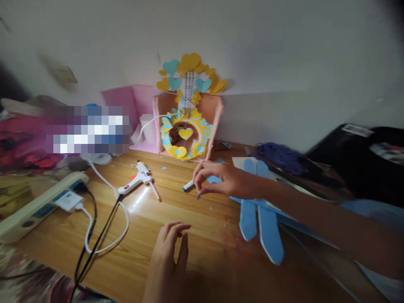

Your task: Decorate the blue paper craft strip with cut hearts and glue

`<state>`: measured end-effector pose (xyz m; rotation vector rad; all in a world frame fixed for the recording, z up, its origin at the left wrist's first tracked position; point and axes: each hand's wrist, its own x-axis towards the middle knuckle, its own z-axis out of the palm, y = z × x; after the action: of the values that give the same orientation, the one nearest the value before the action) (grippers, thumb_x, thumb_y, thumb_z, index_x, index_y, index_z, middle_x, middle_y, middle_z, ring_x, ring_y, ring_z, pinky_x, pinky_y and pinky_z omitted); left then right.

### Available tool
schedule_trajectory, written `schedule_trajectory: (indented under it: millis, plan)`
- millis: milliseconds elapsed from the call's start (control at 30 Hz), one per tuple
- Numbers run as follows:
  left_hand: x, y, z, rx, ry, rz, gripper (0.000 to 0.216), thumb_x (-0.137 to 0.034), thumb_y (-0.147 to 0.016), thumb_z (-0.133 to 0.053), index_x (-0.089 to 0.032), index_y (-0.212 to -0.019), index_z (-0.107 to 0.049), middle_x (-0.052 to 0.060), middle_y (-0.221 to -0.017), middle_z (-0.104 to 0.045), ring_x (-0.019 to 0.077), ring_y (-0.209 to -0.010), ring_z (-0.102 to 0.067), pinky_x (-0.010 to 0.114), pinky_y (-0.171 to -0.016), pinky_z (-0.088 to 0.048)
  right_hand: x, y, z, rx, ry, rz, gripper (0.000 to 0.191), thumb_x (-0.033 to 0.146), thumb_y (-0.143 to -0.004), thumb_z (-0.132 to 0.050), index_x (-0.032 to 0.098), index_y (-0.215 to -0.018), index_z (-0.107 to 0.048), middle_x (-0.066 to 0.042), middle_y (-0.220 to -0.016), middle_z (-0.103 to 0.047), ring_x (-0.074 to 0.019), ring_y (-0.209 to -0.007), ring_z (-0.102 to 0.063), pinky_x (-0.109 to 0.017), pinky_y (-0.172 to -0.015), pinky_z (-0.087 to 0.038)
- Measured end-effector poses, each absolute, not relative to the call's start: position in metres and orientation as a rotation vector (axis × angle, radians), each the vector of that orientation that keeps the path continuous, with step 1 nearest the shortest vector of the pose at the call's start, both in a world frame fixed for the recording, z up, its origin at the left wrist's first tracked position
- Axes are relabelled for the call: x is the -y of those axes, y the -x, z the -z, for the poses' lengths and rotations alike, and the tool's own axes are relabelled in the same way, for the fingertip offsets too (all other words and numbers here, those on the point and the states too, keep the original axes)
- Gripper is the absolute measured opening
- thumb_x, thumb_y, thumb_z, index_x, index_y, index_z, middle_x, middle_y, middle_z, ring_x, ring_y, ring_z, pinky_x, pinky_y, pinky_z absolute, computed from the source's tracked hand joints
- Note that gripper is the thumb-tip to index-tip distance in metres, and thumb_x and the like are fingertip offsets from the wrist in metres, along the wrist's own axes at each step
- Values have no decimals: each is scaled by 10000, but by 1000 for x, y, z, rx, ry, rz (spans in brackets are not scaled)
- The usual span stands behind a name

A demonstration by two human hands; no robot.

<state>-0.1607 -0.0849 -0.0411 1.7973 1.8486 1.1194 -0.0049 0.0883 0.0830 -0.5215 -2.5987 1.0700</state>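
Note:
My right hand (pixel 213 176) reaches in from the right over the table, thumb and fingers pinched on a small blue scrap (pixel 198 197). Just behind those fingertips lies a marker-like stick (pixel 188 186) with a teal end. Under and beside my right wrist are blue foam strips (pixel 272 237) with rounded ends. My left hand (pixel 170 248) is low in the middle, holding nothing, its fingers loosely curved and thumb apart. To its upper left rests a white glue gun (pixel 135 182) with a glue stick poking out.
A white power strip (pixel 44 206) with plugged-in cables lies at left. At the back stand pink and orange boxes (pixel 217 118) and a wreath of paper hearts (pixel 178 152). Dark purple yarn (pixel 280 156) and a black bag (pixel 341 164) sit at right.

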Motion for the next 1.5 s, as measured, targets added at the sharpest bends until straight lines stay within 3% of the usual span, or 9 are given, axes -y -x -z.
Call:
schedule_trajectory:
  millis: [100, 233, 367, 533, 667, 833, 1067, 1267, 1500]
  plan:
    - [80, 148, 39, -1774, -1952, -1147, 170, -216, -917, -458, -249, -1053, -554, 35, -1001, -616, 160, -925, -617, 278, -781, -521, -56, -67, -120, 2497, 644, -956, 78, 280, -868, -620, 219, -825, -642, -10, -1017, -578, -143, -981, -560, -279, -896, -420]
    - [72, 114, 31, -1561, -2206, -1111, 189, -201, -915, -460, -247, -1083, -533, 35, -1008, -611, 154, -931, -611, 248, -768, -518, -30, -173, -144, 2258, 1050, -526, 65, 322, -845, -632, 278, -797, -638, 2, -996, -559, -172, -934, -555, -307, -843, -431]
    - [59, 46, 4, -1147, -2482, -1000, 172, -171, -914, -431, -217, -1016, -561, 44, -957, -630, 166, -860, -617, 263, -734, -532, -29, -272, -129, 2276, 1400, -235, 136, 362, -834, -611, 238, -809, -662, -39, -982, -580, -203, -908, -558, -360, -838, -432]
    - [19, -64, -21, -825, -2818, -669, 280, -101, -909, -360, -156, -907, -635, 85, -927, -643, 233, -853, -607, 388, -724, -536, -36, -341, -87, 2348, 1603, -363, 179, 314, -845, -564, 179, -783, -665, -70, -940, -592, -204, -921, -558, -368, -872, -423]
    - [-20, -128, -1, -914, -2919, -636, 315, -109, -926, -357, -72, -1086, -625, 152, -1106, -638, 272, -1022, -592, 435, -820, -515, -37, -354, -64, 2344, 1581, -492, 154, 287, -858, -557, 176, -809, -653, -52, -935, -592, -174, -891, -574, -319, -839, -445]
    - [-37, -148, 35, -1189, -2889, -646, 429, -214, -948, -388, -17, -1321, -465, 178, -1405, -462, 284, -1296, -428, 442, -1027, -407, -45, -358, -49, 2385, 1549, -564, 75, 225, -849, -597, 179, -818, -648, -40, -958, -586, -153, -897, -571, -281, -846, -443]
    - [-32, -135, 48, -1103, -2978, -578, 567, -406, -957, -351, -30, -1378, -403, 161, -1475, -351, 291, -1381, -292, 482, -1116, -302, -56, -353, -50, 2454, 1565, -644, 46, 164, -826, -626, 164, -789, -654, -53, -989, -566, -169, -937, -559, -299, -867, -430]
    - [-28, -130, 51, -1164, -3045, -473, 481, -123, -936, -271, -33, -1398, -374, 149, -1497, -306, 263, -1397, -248, 456, -1125, -297, -59, -347, -50, 2529, 1618, -588, 46, 153, -822, -624, 178, -796, -653, -49, -1000, -569, -183, -973, -554, -298, -874, -425]
    - [-34, -125, 52, -1168, -3012, -543, 555, -63, -874, -315, -8, -1426, -297, 184, -1511, -265, 269, -1420, -139, 448, -1149, -249, -64, -342, -53, 2617, 1677, -571, 82, 124, -803, -619, 194, -782, -654, -47, -992, -579, -197, -975, -552, -306, -867, -428]
